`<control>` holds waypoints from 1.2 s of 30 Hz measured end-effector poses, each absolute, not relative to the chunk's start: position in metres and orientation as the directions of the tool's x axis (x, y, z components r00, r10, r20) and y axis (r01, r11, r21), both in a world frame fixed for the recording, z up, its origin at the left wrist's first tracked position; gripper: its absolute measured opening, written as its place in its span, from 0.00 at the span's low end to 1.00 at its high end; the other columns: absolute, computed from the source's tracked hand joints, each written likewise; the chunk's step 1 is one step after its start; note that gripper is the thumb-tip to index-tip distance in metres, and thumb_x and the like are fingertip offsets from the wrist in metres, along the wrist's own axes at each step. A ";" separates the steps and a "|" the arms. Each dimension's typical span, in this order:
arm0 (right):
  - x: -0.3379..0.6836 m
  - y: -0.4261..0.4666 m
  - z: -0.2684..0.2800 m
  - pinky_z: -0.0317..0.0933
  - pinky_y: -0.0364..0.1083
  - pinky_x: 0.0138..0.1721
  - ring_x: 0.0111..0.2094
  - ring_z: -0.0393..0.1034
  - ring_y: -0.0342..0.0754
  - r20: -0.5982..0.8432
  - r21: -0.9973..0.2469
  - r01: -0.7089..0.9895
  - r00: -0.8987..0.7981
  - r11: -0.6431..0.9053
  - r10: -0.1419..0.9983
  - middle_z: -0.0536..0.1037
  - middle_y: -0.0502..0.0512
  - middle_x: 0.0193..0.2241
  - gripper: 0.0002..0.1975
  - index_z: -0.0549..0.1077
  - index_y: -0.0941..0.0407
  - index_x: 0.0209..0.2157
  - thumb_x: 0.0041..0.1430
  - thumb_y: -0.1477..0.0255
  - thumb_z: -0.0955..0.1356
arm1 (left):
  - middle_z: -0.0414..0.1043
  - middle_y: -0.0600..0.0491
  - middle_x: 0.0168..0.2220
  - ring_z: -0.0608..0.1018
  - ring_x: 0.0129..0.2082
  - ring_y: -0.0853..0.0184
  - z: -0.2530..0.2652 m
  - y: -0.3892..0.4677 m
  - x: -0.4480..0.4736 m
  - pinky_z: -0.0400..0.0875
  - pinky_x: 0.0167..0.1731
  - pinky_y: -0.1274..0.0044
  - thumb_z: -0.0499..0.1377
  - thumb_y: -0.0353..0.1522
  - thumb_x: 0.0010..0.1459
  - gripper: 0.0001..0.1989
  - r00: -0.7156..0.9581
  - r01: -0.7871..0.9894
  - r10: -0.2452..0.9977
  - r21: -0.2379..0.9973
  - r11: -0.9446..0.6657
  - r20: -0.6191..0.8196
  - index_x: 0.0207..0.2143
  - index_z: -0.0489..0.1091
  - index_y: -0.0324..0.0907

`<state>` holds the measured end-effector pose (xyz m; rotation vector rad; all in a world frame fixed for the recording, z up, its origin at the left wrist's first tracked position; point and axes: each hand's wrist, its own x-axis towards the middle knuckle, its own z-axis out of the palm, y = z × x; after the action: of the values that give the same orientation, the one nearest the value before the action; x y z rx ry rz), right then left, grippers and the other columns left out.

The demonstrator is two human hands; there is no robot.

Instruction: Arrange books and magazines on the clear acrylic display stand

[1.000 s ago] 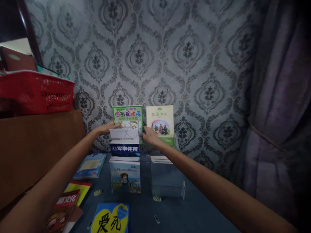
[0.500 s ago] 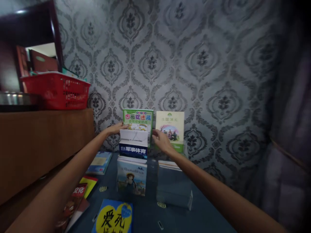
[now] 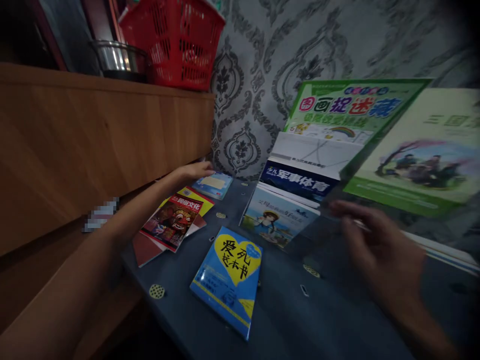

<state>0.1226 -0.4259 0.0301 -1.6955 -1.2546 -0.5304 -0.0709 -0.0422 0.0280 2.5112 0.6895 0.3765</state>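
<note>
At the back left of the table, my left hand (image 3: 200,169) reaches palm down to the near edge of a light blue book (image 3: 215,186), its fingers stretched out; whether they touch the cover is unclear. My right hand (image 3: 382,255), slightly blurred, hovers with loosely bent fingers and nothing visible in them. It is beside the rack of upright books: a green picture book (image 3: 345,112) at the back, a white one (image 3: 315,152), a dark blue one (image 3: 296,181) and a pale blue one with a girl in a hat (image 3: 279,217). A cream and green book (image 3: 423,165) stands to the right.
A blue and yellow book (image 3: 230,280) lies flat on the dark table (image 3: 300,320). Left of it is a pile topped by a red book (image 3: 174,220). A wooden cabinet (image 3: 105,135) borders the left, carrying a red basket (image 3: 180,45) and a metal pot (image 3: 122,57).
Both hands have left the green picture book, which now stands in the rack. My left hand moved left to the light blue book; my right hand drew back. The view turned left and down.
</note>
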 end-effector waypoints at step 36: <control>-0.069 -0.291 -0.097 0.71 0.48 0.38 0.37 0.77 0.51 -0.239 -0.851 -0.525 0.406 0.011 0.882 0.83 0.50 0.33 0.19 0.73 0.53 0.37 0.39 0.68 0.75 | 0.73 0.50 0.40 0.77 0.40 0.61 -0.089 -0.111 -0.222 0.72 0.40 0.71 0.58 0.37 0.51 0.17 0.586 0.322 0.804 0.883 -0.340 0.096 0.43 0.66 0.41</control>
<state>-0.0693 -0.2909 -0.0967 -1.0783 -0.4151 1.1471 -0.2219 -0.1105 -0.0888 1.9150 0.9045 0.6734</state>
